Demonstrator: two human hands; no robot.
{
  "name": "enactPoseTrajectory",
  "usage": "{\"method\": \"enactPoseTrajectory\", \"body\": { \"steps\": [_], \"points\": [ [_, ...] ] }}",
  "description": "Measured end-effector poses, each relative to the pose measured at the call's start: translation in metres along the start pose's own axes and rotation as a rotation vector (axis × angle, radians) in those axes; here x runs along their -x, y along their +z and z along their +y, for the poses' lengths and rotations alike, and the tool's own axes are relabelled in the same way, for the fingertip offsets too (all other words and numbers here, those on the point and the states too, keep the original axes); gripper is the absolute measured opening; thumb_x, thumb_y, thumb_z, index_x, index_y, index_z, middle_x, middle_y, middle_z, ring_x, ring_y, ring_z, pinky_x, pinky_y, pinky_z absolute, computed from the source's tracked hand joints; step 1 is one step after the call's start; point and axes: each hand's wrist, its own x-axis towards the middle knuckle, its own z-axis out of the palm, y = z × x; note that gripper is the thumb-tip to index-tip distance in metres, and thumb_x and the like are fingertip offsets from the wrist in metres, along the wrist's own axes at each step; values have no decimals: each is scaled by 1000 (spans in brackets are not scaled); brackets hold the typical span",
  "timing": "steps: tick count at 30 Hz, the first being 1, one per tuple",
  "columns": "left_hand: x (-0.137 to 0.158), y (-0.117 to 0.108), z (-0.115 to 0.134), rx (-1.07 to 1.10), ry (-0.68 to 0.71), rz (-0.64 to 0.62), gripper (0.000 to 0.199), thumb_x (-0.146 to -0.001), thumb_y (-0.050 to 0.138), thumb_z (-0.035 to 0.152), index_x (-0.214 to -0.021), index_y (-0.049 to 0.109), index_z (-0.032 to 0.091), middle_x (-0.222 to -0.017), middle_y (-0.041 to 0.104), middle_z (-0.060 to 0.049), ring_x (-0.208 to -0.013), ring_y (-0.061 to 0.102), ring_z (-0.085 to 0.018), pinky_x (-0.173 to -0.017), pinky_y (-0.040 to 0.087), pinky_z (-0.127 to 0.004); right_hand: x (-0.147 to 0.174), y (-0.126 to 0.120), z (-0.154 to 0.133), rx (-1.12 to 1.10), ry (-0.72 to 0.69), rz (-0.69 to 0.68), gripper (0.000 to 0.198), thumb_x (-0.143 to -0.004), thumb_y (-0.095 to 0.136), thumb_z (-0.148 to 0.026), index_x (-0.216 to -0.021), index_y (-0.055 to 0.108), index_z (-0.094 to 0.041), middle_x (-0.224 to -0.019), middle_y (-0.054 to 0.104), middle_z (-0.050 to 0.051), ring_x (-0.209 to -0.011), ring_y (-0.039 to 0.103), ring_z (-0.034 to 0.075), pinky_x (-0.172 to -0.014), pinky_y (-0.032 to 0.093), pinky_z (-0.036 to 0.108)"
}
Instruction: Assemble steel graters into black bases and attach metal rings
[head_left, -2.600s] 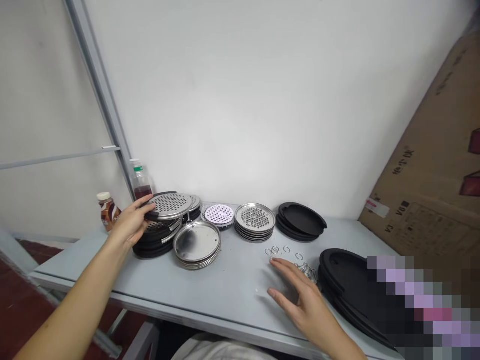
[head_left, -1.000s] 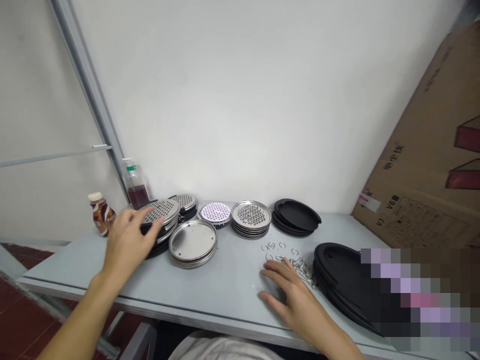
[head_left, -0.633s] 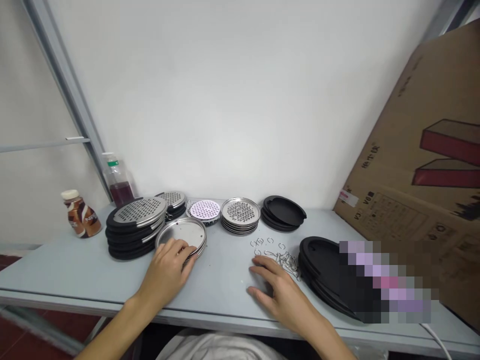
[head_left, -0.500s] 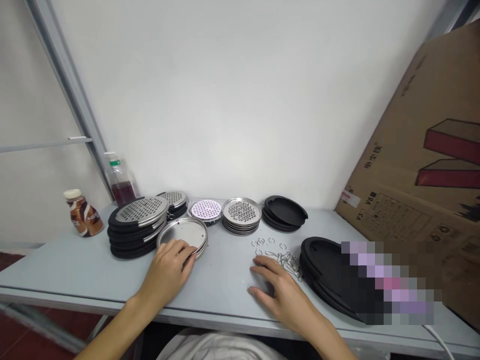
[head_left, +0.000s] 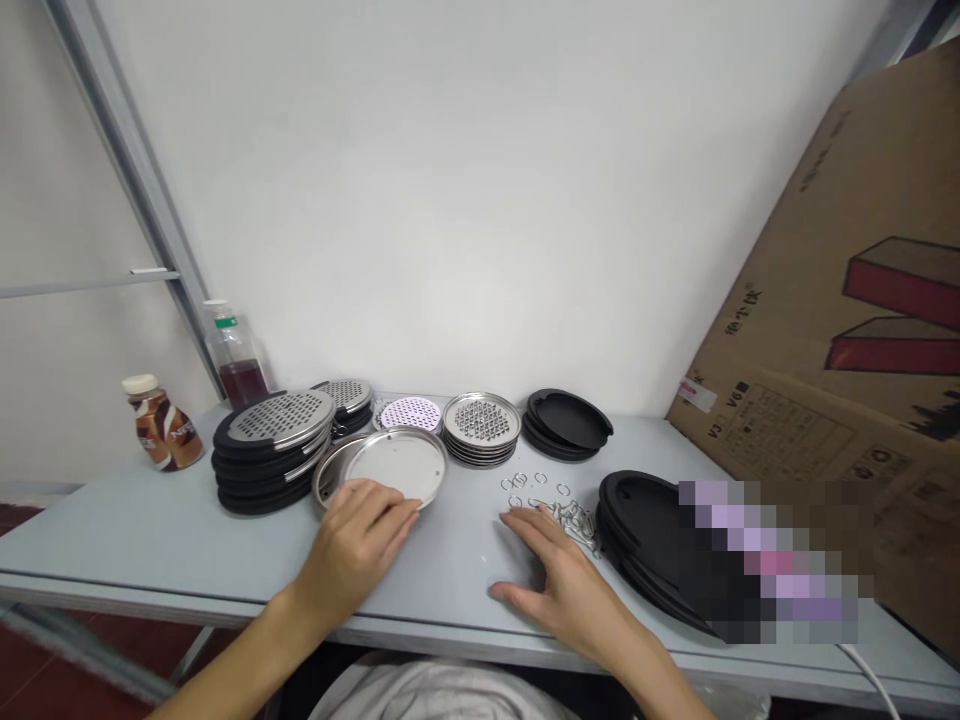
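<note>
My left hand (head_left: 360, 535) grips the near edge of a round metal plate with a raised rim (head_left: 401, 462), fingers closed on it. That plate overlaps another metal plate (head_left: 336, 462) beneath it on its left side. My right hand (head_left: 555, 575) hovers low over the table or rests on it, fingers stretched and thumb apart, holding nothing. Just beyond its fingertips lie several small wire rings (head_left: 541, 478) and a heap of metal clips (head_left: 576, 522). To its right is a stack of black round bases (head_left: 646, 520), partly hidden by blurred blocks.
Black-rimmed graters (head_left: 281, 420) are stacked at left, with a smaller stack (head_left: 349, 395) behind. Perforated discs (head_left: 411, 414), round grater plates (head_left: 481, 420) and black bases (head_left: 568, 422) line the back. Two bottles (head_left: 166, 430) (head_left: 238, 365) stand far left; a large carton (head_left: 810, 400) leans at right.
My left hand has slid the top metal plate to the right off the one below, which now shows at its left. My right hand has stayed nearly still, its thumb spread slightly wider.
</note>
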Motion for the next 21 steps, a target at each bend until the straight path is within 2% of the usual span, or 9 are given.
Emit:
{"method": "enactPoseTrajectory", "body": {
  "steps": [4,8,10,13,15,17,21],
  "points": [
    [1,19,29,114,112,-18,16,-89,59,4,-100,65,15,-78,63,-4,-76,57,-19,-73,47,-36,2,2,1,19,-19,36,81,-75,74,-51,-145,43,-22,-147,47,13,-141,35,35,-120,21,57],
    [4,38,43,226,169,-110,17,-88,58,2,-99,65,13,-79,62,-6,-78,56,-19,-70,50,-33,3,2,-1,19,-26,44,94,-73,77,-50,-151,30,-26,-149,44,12,-142,34,35,-119,19,59],
    [4,44,46,277,163,-145,18,-88,58,2,-100,65,13,-80,62,-6,-78,56,-19,-69,50,-32,3,2,0,19,-17,34,90,-73,76,-52,-149,35,-26,-148,44,13,-140,36,34,-119,19,59],
    [3,46,46,366,133,-189,16,-90,58,7,-102,65,14,-82,63,-6,-79,57,-19,-69,52,-32,2,2,1,37,5,13,77,-73,74,-58,-138,51,-24,-146,45,15,-140,36,35,-118,19,60],
    [3,44,43,431,122,-218,15,-90,58,10,-102,66,16,-84,64,-6,-81,58,-19,-74,53,-34,1,1,1,62,2,7,72,-73,74,-59,-131,57,-21,-144,47,16,-139,37,35,-119,16,60],
    [3,41,40,474,105,-251,12,-90,60,13,-98,67,18,-86,65,-5,-83,59,-18,-87,53,-38,1,0,-1,89,-15,0,66,-73,74,-57,-126,61,-20,-140,50,17,-137,41,34,-119,12,60],
    [6,33,36,512,68,-352,7,-88,63,18,-94,67,20,-97,68,-4,-92,63,-17,-111,39,-44,0,-2,-7,123,-32,-6,53,-74,76,-53,-115,65,-21,-135,54,17,-133,46,33,-118,12,61]
  ]
}}
